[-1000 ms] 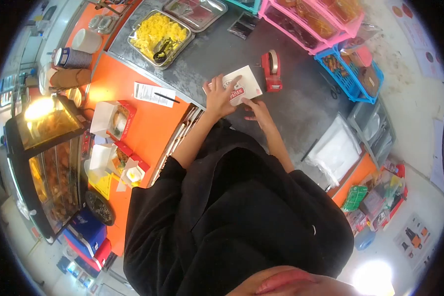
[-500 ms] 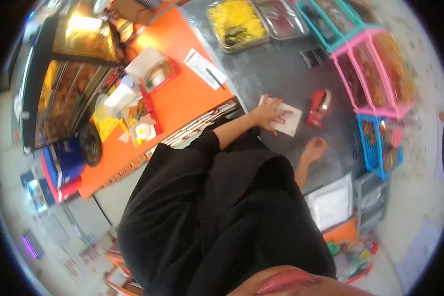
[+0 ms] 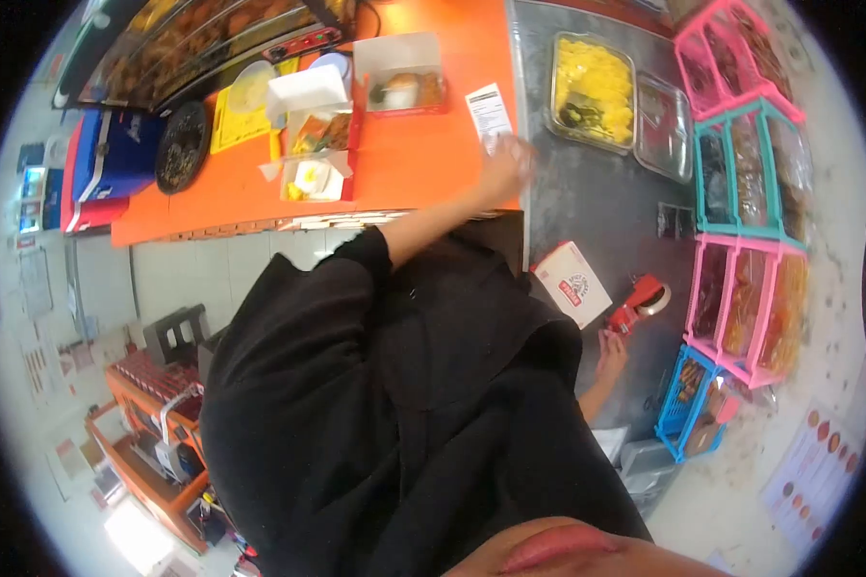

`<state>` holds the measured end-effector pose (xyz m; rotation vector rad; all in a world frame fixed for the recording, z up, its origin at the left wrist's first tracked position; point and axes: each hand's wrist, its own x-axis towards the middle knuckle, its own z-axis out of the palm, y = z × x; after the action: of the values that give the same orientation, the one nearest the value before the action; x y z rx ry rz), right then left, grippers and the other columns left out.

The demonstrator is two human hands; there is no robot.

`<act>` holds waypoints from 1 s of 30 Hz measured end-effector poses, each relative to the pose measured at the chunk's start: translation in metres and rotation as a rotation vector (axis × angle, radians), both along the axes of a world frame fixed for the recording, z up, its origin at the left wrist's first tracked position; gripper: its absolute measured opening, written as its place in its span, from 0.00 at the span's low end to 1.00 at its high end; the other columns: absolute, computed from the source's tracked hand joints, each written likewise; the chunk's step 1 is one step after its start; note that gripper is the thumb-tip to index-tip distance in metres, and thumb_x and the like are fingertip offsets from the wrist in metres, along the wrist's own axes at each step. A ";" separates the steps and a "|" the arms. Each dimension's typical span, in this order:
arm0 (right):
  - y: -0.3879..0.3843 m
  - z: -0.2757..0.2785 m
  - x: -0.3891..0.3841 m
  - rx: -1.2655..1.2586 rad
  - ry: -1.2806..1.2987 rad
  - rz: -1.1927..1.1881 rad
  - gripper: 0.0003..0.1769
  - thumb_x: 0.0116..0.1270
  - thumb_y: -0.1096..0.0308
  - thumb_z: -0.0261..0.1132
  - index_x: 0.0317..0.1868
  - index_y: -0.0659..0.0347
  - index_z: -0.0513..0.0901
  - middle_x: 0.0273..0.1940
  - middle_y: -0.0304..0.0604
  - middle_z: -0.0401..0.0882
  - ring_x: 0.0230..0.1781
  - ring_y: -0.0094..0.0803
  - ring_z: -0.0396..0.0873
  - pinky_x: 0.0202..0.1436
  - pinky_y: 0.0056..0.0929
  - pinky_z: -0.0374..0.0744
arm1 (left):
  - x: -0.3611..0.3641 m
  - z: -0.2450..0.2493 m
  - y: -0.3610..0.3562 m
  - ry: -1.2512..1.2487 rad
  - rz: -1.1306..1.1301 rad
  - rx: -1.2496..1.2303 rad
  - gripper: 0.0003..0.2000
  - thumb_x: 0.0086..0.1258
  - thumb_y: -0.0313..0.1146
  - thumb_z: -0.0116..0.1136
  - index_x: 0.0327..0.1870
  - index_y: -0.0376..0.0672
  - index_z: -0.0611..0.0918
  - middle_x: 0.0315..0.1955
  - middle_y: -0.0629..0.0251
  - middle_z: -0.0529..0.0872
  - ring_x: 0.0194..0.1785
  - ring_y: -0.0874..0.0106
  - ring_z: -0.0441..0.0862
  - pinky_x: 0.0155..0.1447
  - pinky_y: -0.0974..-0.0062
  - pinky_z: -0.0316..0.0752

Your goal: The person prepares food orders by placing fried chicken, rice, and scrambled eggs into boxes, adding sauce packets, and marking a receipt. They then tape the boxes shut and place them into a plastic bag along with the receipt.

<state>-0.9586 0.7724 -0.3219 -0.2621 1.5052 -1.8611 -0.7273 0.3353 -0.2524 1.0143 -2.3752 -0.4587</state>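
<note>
Over the lower end of a printed paper slip [image 3: 490, 113], at the orange counter's edge, is my left hand [image 3: 510, 165]. It is smeared by motion, and what its fingers do is hidden. A closed white carton with red print [image 3: 574, 286] lies on the grey table in front of my body. To its right is a red tape dispenser [image 3: 635, 306] with a roll of tape. The fingers of my right hand [image 3: 613, 352] are closed on the dispenser's near end.
Open food boxes [image 3: 319, 180] stand on the orange counter [image 3: 423, 159] at left, near a glass warmer cabinet [image 3: 183, 48]. A tray of yellow food [image 3: 595, 91] and a clear lidded tray [image 3: 663, 130] sit farther back. Pink, teal and blue baskets [image 3: 707, 375] line the right wall.
The view has turned. My left hand has left the carton and moved to the paper slip. My right hand has reached the tape dispenser. The pen on the slip no longer shows.
</note>
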 end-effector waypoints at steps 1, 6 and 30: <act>0.016 -0.039 -0.014 0.202 0.056 -0.019 0.16 0.68 0.67 0.64 0.50 0.70 0.80 0.45 0.45 0.79 0.43 0.34 0.81 0.57 0.44 0.81 | 0.015 -0.008 -0.035 -0.039 0.124 -0.122 0.20 0.61 0.43 0.62 0.54 0.53 0.76 0.55 0.60 0.73 0.66 0.58 0.64 0.67 0.36 0.47; -0.010 0.032 -0.020 0.718 -0.045 0.073 0.15 0.66 0.67 0.67 0.50 0.66 0.82 0.39 0.43 0.82 0.40 0.31 0.82 0.46 0.36 0.84 | 0.077 0.059 -0.198 -0.186 0.284 -0.608 0.23 0.73 0.54 0.44 0.62 0.51 0.74 0.64 0.57 0.71 0.71 0.57 0.60 0.68 0.29 0.40; -0.649 0.033 0.195 0.479 0.221 0.714 0.51 0.58 0.57 0.74 0.73 0.59 0.50 0.58 0.61 0.71 0.56 0.41 0.76 0.54 0.40 0.78 | 0.222 -0.057 -0.279 -0.225 0.336 0.886 0.13 0.59 0.33 0.58 0.37 0.30 0.81 0.34 0.46 0.83 0.35 0.53 0.83 0.36 0.52 0.78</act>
<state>-0.7633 0.1232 -0.2890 -0.6850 1.6616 -0.9093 -0.5050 0.0565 -0.3091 1.8823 -2.1015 -1.3819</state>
